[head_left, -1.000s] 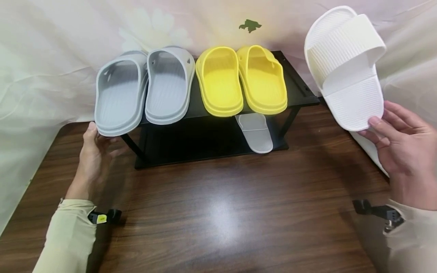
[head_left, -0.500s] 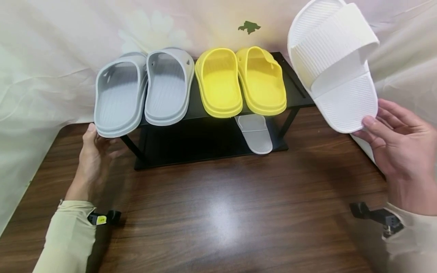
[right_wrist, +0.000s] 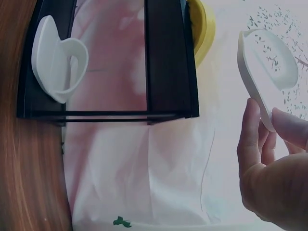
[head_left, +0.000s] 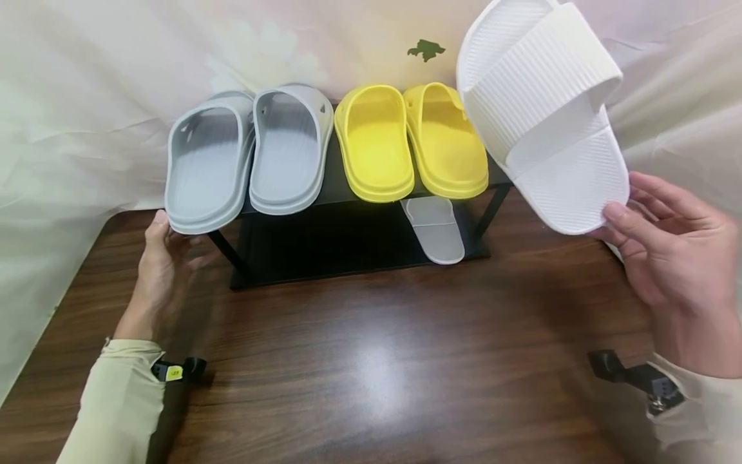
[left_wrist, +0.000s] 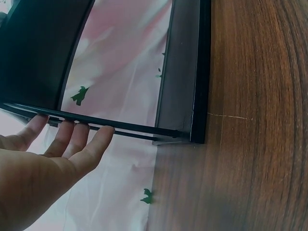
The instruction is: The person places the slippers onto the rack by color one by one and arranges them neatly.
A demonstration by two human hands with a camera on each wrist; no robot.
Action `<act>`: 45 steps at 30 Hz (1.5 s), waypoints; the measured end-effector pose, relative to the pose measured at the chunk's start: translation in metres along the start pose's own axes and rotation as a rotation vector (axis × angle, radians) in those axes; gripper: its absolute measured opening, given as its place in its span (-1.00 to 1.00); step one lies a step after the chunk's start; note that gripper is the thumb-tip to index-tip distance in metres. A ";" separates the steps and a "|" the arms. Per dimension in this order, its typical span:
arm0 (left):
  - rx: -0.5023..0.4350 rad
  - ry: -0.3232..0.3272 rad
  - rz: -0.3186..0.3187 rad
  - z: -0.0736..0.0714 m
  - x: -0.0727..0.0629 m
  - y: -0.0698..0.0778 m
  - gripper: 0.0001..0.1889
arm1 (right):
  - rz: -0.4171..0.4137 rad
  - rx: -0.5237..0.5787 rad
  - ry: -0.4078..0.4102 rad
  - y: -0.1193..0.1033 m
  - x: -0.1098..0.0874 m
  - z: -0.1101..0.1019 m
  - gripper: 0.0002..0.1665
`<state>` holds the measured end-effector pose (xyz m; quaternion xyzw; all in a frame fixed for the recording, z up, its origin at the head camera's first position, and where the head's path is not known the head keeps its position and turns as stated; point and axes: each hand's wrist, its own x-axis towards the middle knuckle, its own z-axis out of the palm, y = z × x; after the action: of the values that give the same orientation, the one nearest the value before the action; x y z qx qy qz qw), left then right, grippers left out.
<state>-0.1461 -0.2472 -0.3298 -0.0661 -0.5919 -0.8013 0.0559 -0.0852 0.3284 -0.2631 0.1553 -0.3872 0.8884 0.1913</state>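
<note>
By its heel end, my right hand [head_left: 684,251] pinches a white slide slipper [head_left: 551,96], thumb on top and fingers beneath. The slipper is raised at the right end of the black shoe rack [head_left: 493,209] and overlaps its top shelf in the head view. My left hand [head_left: 155,267] is at the rack's left end, its extended fingertips touching the side bars [left_wrist: 139,130]. On the top shelf sit a pair of grey clogs [head_left: 204,171] and a pair of yellow clogs [head_left: 379,145]. A matching slipper [right_wrist: 45,62] lies on the lower shelf, its front hidden from above.
The rack stands on a dark wood-grain table [head_left: 324,348], against a pale printed cloth backdrop [head_left: 133,51]. More cloth hangs at the left and right sides. The left grey clog juts past the rack's front left corner, above my left hand.
My right hand has carried the white slipper leftward, from beside the rack to over its right end. My left hand, the rack and the clogs have stayed in place.
</note>
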 end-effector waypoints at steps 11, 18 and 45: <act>0.041 0.066 -0.011 0.010 -0.002 0.002 -0.63 | -0.015 0.039 -0.094 0.006 -0.003 0.012 -0.51; 0.046 0.063 -0.006 0.011 0.001 0.002 -0.64 | -0.001 0.016 -0.156 0.012 -0.003 0.021 -0.50; 0.013 0.051 -0.004 -0.004 0.010 -0.011 -0.60 | 0.160 -0.709 -0.168 0.041 -0.025 0.050 -0.54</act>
<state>-0.1584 -0.2475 -0.3399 -0.0441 -0.5957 -0.7989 0.0696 -0.0753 0.2595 -0.2670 0.1210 -0.6963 0.6953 0.1306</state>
